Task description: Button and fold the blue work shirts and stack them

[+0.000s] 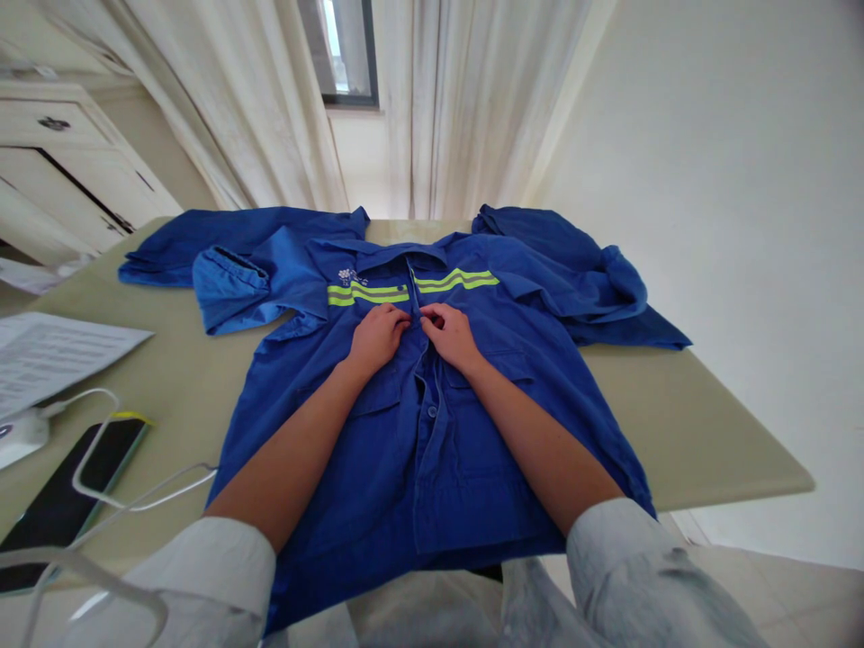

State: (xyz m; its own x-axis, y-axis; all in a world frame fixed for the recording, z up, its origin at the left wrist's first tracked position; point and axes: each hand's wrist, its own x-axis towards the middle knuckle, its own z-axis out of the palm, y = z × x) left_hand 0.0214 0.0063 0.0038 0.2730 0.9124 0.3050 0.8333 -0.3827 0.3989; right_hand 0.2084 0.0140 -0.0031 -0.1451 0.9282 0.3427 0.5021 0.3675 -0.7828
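A blue work jacket [432, 432] with yellow-green reflective stripes [411, 286] lies spread front-up on the beige table [702, 423]. My left hand [376, 336] and my right hand [451, 334] meet at the jacket's front placket, just below the stripes. Both have their fingers curled in a pinch on the fabric edges at the centre. A button [432, 412] shows lower on the placket. The sleeves are folded out to either side near the far edge.
On the left of the table lie a dark phone [74, 490], white cables [128, 499], a white charger [20, 434] and printed papers [54, 355]. A white cabinet [60, 171] and curtains [432, 108] stand behind. The table's right edge drops to the floor.
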